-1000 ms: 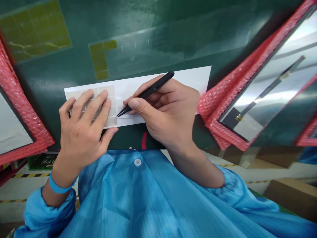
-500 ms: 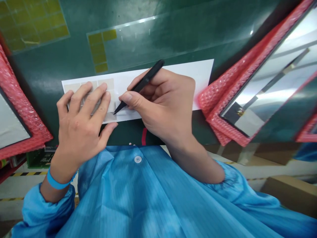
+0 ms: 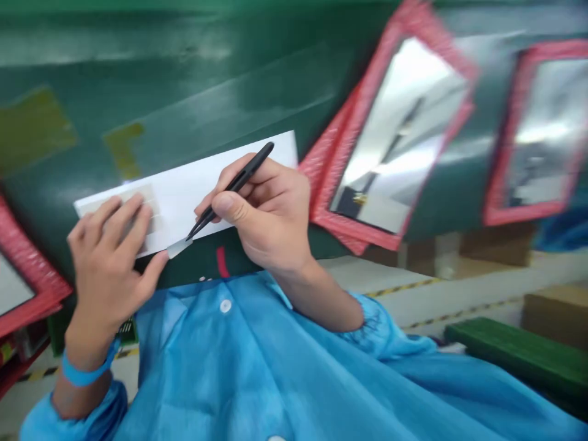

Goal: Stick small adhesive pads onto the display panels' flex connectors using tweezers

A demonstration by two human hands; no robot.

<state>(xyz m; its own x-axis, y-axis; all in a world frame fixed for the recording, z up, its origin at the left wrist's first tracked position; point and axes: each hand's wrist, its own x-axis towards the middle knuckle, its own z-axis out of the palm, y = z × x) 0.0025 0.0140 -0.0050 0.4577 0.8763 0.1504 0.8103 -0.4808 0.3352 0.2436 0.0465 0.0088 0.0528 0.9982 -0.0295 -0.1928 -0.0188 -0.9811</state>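
A white backing sheet [image 3: 193,180] lies on the dark green table [image 3: 220,92] near its front edge. My left hand [image 3: 108,260] lies flat on the sheet's left end, fingers spread over pale square stickers. My right hand [image 3: 264,211] grips black tweezers [image 3: 232,187] like a pen. The tweezer tips hold a small pale sticker [image 3: 178,247] lifted off the sheet's lower edge, just right of my left thumb. The picture is blurred by head motion.
Flat reflective panels wrapped in red bubble wrap [image 3: 390,141] lie right of the sheet, another [image 3: 533,128] farther right, and one [image 3: 22,288] at the far left. Yellow sticker patches [image 3: 122,150] lie on the table behind. Below are my blue smock and a green box [image 3: 519,355].
The tweezers have peeled one small sticker off the sheet and drawn it toward me. The view has swung right and tilted. My left hand still presses the sheet.
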